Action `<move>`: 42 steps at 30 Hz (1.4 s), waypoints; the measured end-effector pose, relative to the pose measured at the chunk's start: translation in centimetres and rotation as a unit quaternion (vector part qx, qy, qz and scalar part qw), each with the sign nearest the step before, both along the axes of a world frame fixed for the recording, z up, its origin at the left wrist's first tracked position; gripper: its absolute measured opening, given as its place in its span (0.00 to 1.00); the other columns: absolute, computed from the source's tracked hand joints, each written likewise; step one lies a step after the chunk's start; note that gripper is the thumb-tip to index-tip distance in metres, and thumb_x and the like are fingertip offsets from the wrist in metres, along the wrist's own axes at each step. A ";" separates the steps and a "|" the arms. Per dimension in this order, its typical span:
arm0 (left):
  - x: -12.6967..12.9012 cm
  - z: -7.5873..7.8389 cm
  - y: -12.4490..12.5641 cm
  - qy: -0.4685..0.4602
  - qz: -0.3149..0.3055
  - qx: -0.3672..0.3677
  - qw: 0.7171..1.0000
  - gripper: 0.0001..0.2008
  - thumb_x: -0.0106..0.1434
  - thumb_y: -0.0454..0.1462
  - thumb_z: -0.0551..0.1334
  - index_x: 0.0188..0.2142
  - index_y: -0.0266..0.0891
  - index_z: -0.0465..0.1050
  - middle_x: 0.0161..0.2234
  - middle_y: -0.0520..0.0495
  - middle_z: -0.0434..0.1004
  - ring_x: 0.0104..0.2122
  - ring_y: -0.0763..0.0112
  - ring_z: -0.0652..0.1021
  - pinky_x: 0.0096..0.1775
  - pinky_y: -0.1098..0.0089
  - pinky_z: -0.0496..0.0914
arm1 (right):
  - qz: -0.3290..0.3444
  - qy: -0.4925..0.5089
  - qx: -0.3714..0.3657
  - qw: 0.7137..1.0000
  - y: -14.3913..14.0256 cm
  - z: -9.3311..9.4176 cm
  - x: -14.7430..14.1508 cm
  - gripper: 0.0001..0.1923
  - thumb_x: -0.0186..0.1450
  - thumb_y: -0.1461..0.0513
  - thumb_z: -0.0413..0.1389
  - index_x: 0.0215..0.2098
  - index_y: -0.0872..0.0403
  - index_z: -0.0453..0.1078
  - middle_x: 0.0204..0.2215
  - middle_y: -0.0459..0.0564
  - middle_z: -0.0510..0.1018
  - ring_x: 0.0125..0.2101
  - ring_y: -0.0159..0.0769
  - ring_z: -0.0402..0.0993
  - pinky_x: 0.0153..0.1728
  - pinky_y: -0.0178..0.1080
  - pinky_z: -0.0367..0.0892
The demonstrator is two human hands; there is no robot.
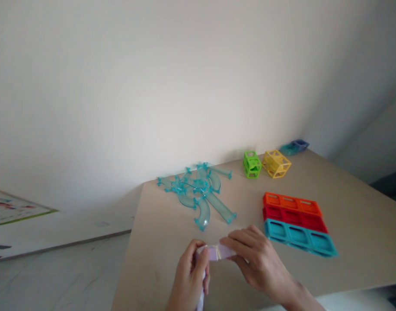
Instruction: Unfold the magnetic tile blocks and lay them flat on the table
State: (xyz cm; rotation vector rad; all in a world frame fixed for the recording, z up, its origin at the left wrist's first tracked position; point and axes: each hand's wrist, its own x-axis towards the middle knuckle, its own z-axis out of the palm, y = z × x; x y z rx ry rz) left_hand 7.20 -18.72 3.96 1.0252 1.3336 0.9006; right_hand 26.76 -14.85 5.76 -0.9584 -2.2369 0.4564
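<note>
1. A person's left hand [193,268] is gripping a lavender strip [213,253] above the tabletop [165,246], thumb and fingers clamped on it.
2. The right hand [258,258] is pinching the strip farther right, between thumb and fingers.
3. I am seeing teal track pieces [202,184] lying beyond, with orange, red and blue frames [295,219] to the right.

Pale lilac strip [213,253], cream-lined, held, roughly level

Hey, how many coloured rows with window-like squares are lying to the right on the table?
3: the orange row at the back, the red row in the middle and the turquoise row in front, side by side on the tabletop.
</note>
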 end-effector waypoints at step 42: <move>1.1 -1.5 -0.4 -0.300 -0.090 -0.194 0.930 0.29 0.53 0.63 0.57 0.33 0.40 0.64 0.16 0.62 0.53 0.09 0.86 0.47 0.12 0.77 0.39 | 0.023 0.624 -0.501 0.599 -0.4 -1.1 -6.3 0.14 0.63 0.52 0.58 0.35 0.55 0.72 0.28 0.48 0.75 0.25 0.31 0.67 0.25 0.31 0.63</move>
